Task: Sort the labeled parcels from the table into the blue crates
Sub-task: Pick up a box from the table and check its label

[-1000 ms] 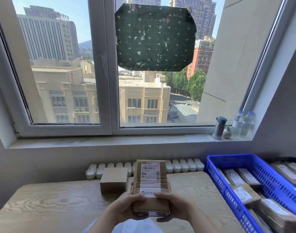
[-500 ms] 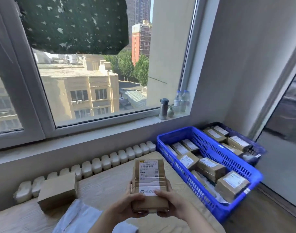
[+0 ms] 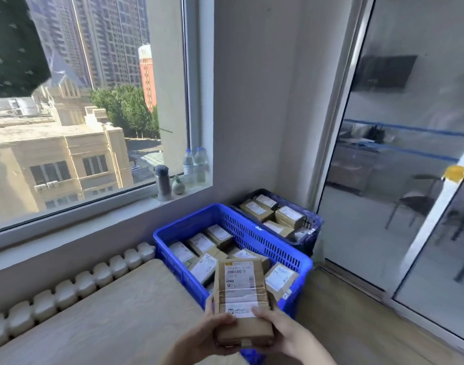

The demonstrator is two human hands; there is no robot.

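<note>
- Both hands are gripping one labeled parcel [image 3: 242, 293], a flat rectangular brown-paper packet with creased wrapping and a band of clear tape across it.
- A white printed label with a barcode is covering much of the parcel's top face.
- The left hand [image 3: 205, 335] is clasping the near left corner, thumb pressing on the top face and one fingertip curling up the left edge.
- The right hand [image 3: 282, 331] is clasping the near right corner, thumb lying on the lower label; its other fingers are hiding beneath the packet.
- The parcel is hovering over the table's right end and the near corner of the bright blue crate [image 3: 254, 241].
- That crate, rectangular plastic with slotted lattice walls, is holding many similar brown parcels [image 3: 201, 243], lying tilted against each other.
- A darker blue crate [image 3: 314, 223] is standing just behind it in the corner, also holding labeled packets.
- The table [image 3: 107, 325] is showing a pale wood-grain surface with a rounded corner.
- A ribbed white radiator [image 3: 94, 277] is running between the table and the wall.
- A grey cylindrical flask [image 3: 163, 183] and clear plastic bottles [image 3: 196, 164] are standing on the windowsill.
</note>
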